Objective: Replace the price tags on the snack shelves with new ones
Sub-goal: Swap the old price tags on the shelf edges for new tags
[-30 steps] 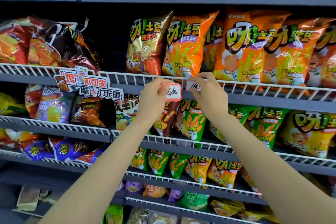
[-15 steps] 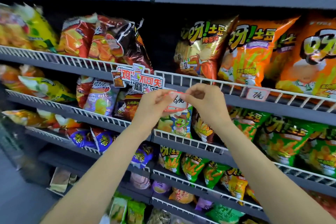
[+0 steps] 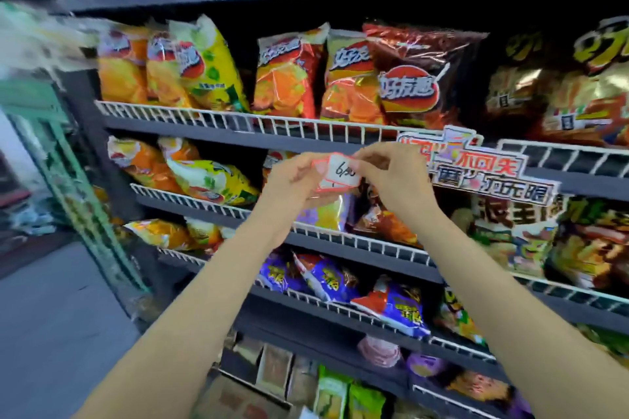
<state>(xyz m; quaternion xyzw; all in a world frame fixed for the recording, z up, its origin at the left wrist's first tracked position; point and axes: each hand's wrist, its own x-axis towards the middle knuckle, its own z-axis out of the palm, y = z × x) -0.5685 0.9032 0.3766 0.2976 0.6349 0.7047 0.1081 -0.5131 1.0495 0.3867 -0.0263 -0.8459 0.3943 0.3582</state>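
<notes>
Red-edged price tag (image 3: 341, 171) sat pinched between your left hand (image 3: 295, 177) and right hand (image 3: 391, 177); you were between placements, needing a rail (image 3: 306, 127) spot next.

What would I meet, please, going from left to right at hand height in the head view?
Yellow chip bag → left hand → price tag → right hand → promotional sign.
</notes>
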